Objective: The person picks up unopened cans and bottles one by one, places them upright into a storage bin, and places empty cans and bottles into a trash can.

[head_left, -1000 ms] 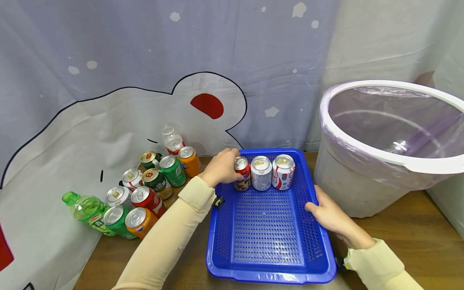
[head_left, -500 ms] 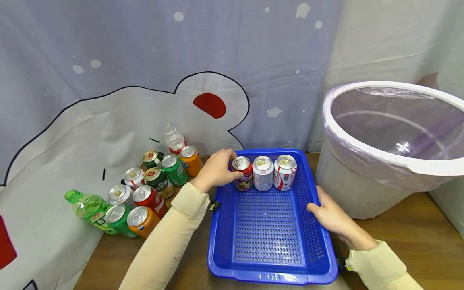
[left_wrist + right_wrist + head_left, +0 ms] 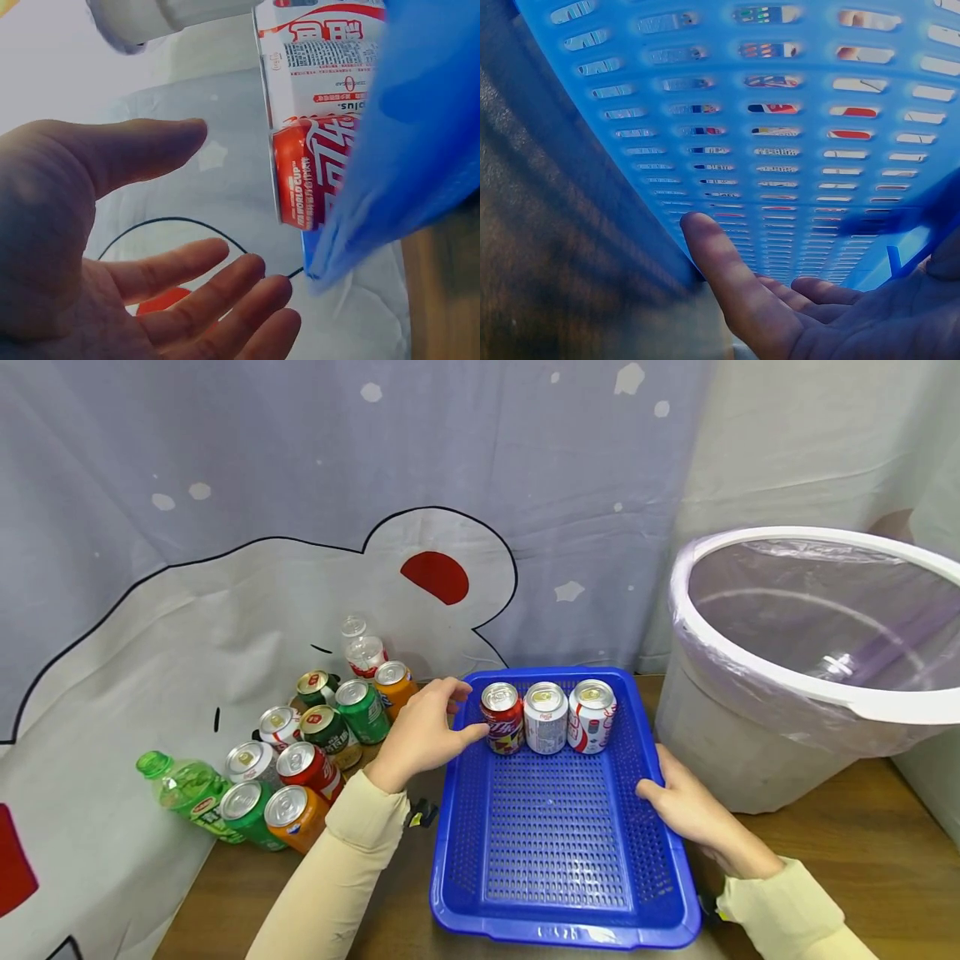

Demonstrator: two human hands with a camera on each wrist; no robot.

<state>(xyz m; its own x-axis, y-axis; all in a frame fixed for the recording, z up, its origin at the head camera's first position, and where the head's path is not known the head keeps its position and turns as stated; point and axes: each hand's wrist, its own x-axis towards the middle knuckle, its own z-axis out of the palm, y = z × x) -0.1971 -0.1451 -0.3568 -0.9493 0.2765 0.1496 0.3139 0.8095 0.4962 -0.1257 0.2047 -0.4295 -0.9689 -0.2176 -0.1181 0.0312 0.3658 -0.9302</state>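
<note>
A red-and-purple soda can (image 3: 502,718) stands at the far left corner inside the blue plastic basket (image 3: 555,835). Beside it, in one row along the far wall, are a silver-white can (image 3: 546,720) and a white can with red markings (image 3: 592,718). My left hand (image 3: 423,728) hovers at the basket's left rim, thumb and fingers spread apart, holding nothing. In the left wrist view a gap shows between that hand (image 3: 60,217) and the red can (image 3: 300,176). On the right side my right hand (image 3: 686,806) grips the rim, thumb over the inside, fingers underneath outside.
Several upright cans, such as an orange one (image 3: 296,818) and a red one (image 3: 309,770), crowd the wooden table's left side. A green bottle (image 3: 187,793) leans there; a clear bottle (image 3: 365,652) stands behind. A large lined bin (image 3: 735,727) stands at right.
My left hand has let go of the red-and-purple can and drawn back to the left, its fingers spreading. The can stays in the row; the right hand keeps its grip.
</note>
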